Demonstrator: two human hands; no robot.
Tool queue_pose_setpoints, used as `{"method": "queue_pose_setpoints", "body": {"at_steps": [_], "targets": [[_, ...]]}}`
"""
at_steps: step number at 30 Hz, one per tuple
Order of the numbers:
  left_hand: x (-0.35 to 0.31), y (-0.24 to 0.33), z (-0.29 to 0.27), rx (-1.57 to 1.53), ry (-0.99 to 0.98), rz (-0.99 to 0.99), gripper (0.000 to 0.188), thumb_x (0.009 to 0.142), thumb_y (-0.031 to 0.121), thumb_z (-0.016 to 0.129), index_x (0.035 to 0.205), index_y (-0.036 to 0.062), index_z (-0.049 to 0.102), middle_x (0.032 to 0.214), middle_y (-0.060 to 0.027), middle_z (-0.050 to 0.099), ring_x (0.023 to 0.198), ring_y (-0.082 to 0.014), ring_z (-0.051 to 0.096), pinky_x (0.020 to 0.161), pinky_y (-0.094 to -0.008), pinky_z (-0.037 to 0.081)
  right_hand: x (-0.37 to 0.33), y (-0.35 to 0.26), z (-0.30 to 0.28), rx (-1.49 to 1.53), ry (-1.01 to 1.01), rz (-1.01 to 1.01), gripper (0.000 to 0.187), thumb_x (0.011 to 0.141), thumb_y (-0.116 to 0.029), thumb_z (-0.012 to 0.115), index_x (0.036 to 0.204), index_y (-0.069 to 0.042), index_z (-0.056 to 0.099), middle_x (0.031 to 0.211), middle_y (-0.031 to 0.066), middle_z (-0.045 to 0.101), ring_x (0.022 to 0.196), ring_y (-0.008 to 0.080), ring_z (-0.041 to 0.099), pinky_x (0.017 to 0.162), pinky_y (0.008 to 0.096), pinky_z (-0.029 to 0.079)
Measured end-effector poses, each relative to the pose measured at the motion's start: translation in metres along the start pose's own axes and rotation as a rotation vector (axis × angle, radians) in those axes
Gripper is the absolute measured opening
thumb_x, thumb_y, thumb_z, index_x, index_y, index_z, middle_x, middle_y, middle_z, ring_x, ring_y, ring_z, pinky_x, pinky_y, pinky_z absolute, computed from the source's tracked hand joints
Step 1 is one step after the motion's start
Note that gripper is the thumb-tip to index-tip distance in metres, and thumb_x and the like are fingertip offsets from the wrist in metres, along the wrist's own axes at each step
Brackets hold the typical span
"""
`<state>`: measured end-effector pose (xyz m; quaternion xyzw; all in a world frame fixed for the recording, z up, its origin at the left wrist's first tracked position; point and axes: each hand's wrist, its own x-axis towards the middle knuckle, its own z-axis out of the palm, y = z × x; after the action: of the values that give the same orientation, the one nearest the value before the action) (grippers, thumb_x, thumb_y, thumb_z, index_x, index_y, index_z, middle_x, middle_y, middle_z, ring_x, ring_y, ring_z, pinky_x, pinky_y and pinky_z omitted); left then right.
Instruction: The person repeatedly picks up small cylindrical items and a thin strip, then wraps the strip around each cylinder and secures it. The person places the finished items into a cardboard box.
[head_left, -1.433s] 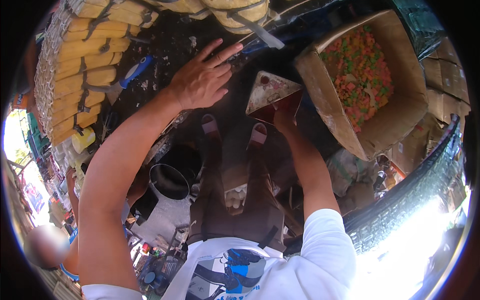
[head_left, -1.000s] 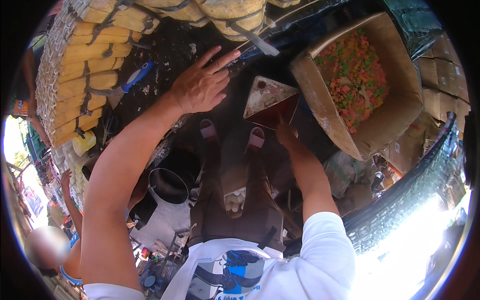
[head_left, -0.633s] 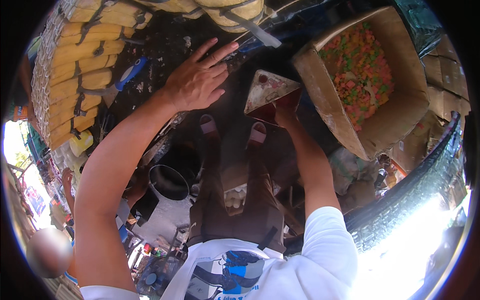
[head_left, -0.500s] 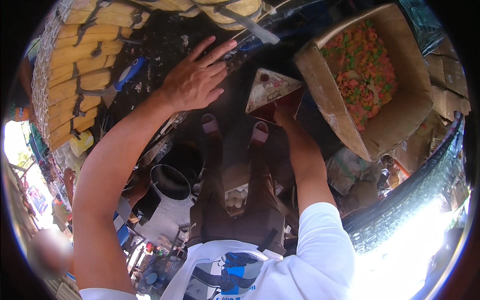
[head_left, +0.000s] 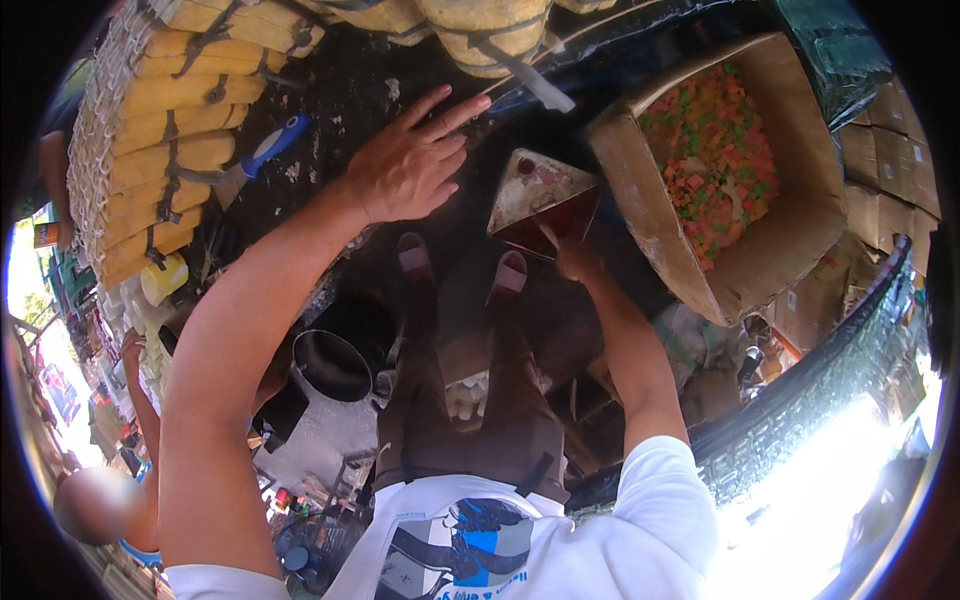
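Note:
My left hand (head_left: 412, 170) is open, palm down, its fingers spread over the dark, stained work surface (head_left: 340, 100); nothing is in it. To its right stands a worn, whitish metal tin (head_left: 535, 182) with a triangular top face and a dark red inside. At the tin's near right edge is my right hand (head_left: 580, 262), one finger stretched toward the opening; its other fingers are partly hidden. I see nothing held in it. Right of the tin, a tilted cardboard box (head_left: 655, 175) holds many small orange, red and green pieces (head_left: 715, 150).
Stacked yellow bundles tied with dark strips (head_left: 165, 150) fill the left; more yellow bundles (head_left: 490, 25) lie at the far edge. A blue-handled tool (head_left: 277, 145) lies beside the stack. Left of my legs stands a black bucket (head_left: 333, 365). Another person (head_left: 145, 400) is at the far left.
My right hand has drawn back from inside the tin toward its near right edge, and a stretched finger now shows. My left hand stays spread. The whole view has shifted slightly.

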<state>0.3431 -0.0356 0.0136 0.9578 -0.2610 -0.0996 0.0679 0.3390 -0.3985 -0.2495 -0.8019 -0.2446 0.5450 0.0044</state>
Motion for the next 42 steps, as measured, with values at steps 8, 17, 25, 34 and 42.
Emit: {"method": "queue_pose_setpoints", "body": {"at_steps": [8, 17, 25, 34, 42], "targets": [[0.013, -0.002, -0.004, 0.017, -0.014, 0.046, 0.034, 0.085, 0.029, 0.075, 0.103, 0.0012, 0.074, 0.118, -0.0067, 0.067, 0.155, -0.0281, 0.027, 0.130, -0.0531, 0.018, 0.092, 0.024, 0.059, 0.086, 0.232, 0.013, 0.048, 0.092, -0.015, 0.058, 0.140, -0.009, 0.059, 0.108, 0.0253, 0.072, 0.099, 0.0449, 0.071, 0.088, 0.0541, 0.055], [0.010, 0.000, -0.006, -0.012, -0.031, 0.023, 0.031, 0.084, 0.029, 0.076, 0.099, 0.0021, 0.073, 0.115, -0.0065, 0.067, 0.156, -0.0271, 0.027, 0.130, -0.0531, 0.018, 0.020, 0.037, 0.038, -0.073, -0.097, 0.159, 0.083, 0.092, -0.009, 0.054, 0.167, -0.027, 0.021, 0.142, 0.0254, 0.060, 0.125, 0.0461, 0.062, 0.094, 0.0584, 0.054], [0.007, 0.000, -0.003, 0.021, -0.012, 0.018, 0.031, 0.083, 0.029, 0.077, 0.100, 0.0028, 0.073, 0.115, -0.0059, 0.067, 0.156, -0.0274, 0.027, 0.130, -0.0531, 0.018, 0.044, 0.018, -0.001, -0.071, 0.151, 0.133, 0.062, 0.100, -0.020, 0.050, 0.160, -0.016, 0.035, 0.137, 0.0203, 0.063, 0.119, 0.0413, 0.067, 0.093, 0.0571, 0.055], [0.002, -0.001, -0.001, -0.006, -0.003, 0.018, 0.031, 0.084, 0.030, 0.076, 0.100, 0.0028, 0.073, 0.116, -0.0062, 0.067, 0.156, -0.0263, 0.026, 0.130, -0.0529, 0.018, 0.028, 0.017, 0.059, 0.100, 0.191, 0.349, 0.054, 0.093, -0.010, 0.060, 0.146, -0.009, 0.054, 0.122, 0.0253, 0.070, 0.110, 0.0393, 0.072, 0.085, 0.0539, 0.059], [0.002, 0.001, 0.001, 0.051, -0.007, 0.000, 0.030, 0.086, 0.033, 0.074, 0.095, 0.0044, 0.074, 0.110, -0.0036, 0.069, 0.157, -0.0227, 0.024, 0.131, -0.0511, 0.016, 0.042, -0.001, 0.036, 0.005, 0.009, -0.122, 0.059, 0.093, -0.012, 0.054, 0.151, -0.007, 0.049, 0.117, 0.0258, 0.070, 0.113, 0.0386, 0.070, 0.088, 0.0531, 0.058]]}}
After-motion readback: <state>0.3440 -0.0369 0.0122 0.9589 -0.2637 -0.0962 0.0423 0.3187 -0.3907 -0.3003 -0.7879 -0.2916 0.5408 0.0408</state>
